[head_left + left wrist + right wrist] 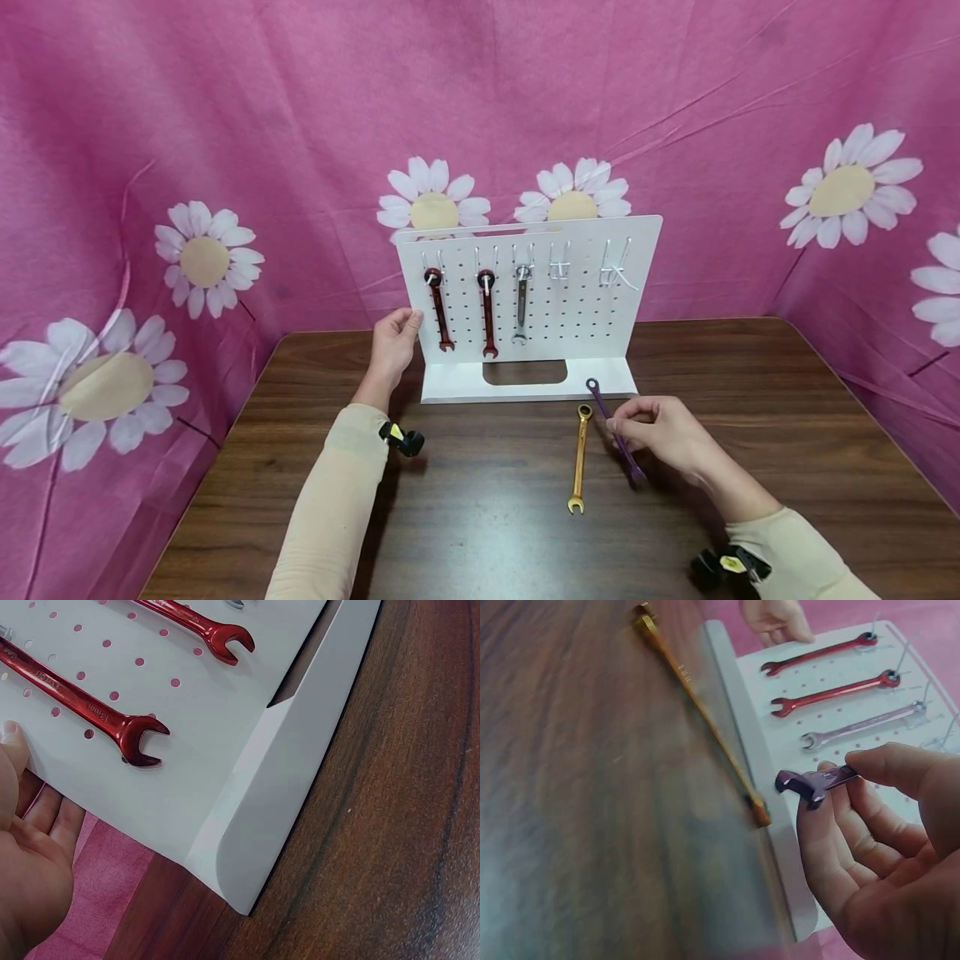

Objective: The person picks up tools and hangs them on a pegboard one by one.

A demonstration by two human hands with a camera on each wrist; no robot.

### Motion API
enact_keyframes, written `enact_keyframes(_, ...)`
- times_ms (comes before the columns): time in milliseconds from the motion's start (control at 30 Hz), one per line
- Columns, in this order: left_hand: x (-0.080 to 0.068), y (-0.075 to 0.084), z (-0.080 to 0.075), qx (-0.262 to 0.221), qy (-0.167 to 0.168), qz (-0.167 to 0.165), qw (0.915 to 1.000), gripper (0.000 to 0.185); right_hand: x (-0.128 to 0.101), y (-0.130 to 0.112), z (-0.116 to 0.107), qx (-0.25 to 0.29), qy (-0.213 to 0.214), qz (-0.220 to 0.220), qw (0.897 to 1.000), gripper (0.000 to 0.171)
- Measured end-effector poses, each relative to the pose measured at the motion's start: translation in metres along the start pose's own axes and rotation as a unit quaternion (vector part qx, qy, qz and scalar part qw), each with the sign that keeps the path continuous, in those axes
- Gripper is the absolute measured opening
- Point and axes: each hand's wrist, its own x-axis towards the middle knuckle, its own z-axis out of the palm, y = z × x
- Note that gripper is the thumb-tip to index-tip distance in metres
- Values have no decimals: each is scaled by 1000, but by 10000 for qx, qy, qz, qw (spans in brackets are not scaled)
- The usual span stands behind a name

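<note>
My left hand (393,346) holds the left edge of a white pegboard stand (592,333), thumb at the front and fingers behind it in the left wrist view. Between thumb and fingers, my right hand (671,437) pinches a purple combination wrench (602,403); its ring end points toward the board and its open end (804,786) shows in the right wrist view. Left of it on the table lies a gold combination wrench (580,458). Two red wrenches (440,312) and a silver wrench (521,304) hang from the board by their ring ends.
Two hooks on the board's right side, one near the middle (559,265) and one farther right (615,271), carry no wrench. A wide slot (525,372) cuts through the stand's base. Pink flowered cloth (315,167) surrounds the dark wooden table (480,517).
</note>
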Motion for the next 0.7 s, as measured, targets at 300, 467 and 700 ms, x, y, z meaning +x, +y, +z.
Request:
enact_keyframes(300,1,-1,0,11,-12,-15,10000,30,7,-20,0,643,130,-172,9977,22)
enact_keyframes(467,3,-2,-1,31,-27,-30,10000,30,13,-33,4,933,309,-141,9951,21)
enact_keyframes(700,2,0,-1,40,-50,-23,10000,30,21,-50,10,1094,634,-336,9914,30)
